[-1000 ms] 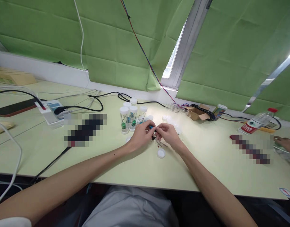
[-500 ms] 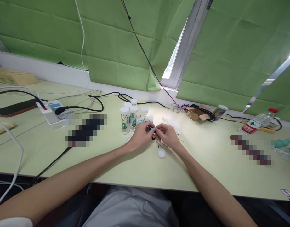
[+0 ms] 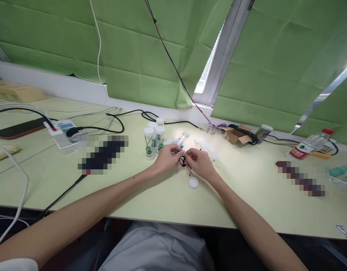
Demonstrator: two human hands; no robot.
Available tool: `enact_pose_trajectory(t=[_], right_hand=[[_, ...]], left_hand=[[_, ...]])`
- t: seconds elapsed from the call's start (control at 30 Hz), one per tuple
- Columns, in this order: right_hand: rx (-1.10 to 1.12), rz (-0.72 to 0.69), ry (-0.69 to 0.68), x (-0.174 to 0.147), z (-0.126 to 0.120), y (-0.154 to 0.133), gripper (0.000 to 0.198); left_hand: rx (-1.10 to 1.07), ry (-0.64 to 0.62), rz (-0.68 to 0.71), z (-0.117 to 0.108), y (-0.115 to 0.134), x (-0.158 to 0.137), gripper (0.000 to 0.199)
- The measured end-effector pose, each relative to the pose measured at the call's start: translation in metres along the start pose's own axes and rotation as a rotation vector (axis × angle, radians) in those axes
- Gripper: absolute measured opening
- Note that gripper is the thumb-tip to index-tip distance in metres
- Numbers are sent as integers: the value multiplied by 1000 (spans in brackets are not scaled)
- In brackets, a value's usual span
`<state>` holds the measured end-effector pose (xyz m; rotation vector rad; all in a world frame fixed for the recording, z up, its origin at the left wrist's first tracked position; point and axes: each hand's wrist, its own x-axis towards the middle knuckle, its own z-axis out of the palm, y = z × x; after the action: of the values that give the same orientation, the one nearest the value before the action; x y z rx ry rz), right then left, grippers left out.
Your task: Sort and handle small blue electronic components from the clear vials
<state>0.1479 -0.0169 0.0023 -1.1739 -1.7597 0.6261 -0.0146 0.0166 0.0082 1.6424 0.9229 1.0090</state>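
Pale yellow-green covers our bench (image 3: pixel 133 199), its back edge running along a white sill (image 3: pixel 77 84); above it green sheets (image 3: pixel 139 67) hang across the room's windows, parted at a slanting frame (image 3: pixel 215 60) where daylight enters; midway between front and back edges, our left hand (image 3: pixel 168 157) pinches a small dark piece (image 3: pixel 184 162); our right hand (image 3: pixel 200 162) meets it from the other side, fingertips drawn narrow, and we cannot tell whether they grip the piece too; a white cap (image 3: pixel 193 183) lies near them, toward the front edge; white-lidded clear tubes (image 3: pixel 150 139) stand upright to their left, green balls showing inside two; by the back edge we see a black cable (image 3: pixel 133 111) and an open cardboard box (image 3: pixel 236 135); a red-capped bottle (image 3: pixel 301 152) sits toward the right end, a white power strip (image 3: pixel 58 137) toward the left; a small label (image 3: pixel 343 230) marks the front edge, far right
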Motion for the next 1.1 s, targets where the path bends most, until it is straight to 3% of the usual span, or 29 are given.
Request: enact_pose_trajectory(t=[0.47, 0.8, 1.1], right_hand=[[125, 26, -12, 1, 0, 1, 15], [19, -34, -38, 0, -1, 0, 9], [294, 93, -71, 4, 3, 4, 33]], left_hand=[[-101, 61, -31, -3, 6, 0, 27], [-172, 58, -21, -2, 2, 2, 27], [-127, 20, 92, -4, 4, 2, 30]])
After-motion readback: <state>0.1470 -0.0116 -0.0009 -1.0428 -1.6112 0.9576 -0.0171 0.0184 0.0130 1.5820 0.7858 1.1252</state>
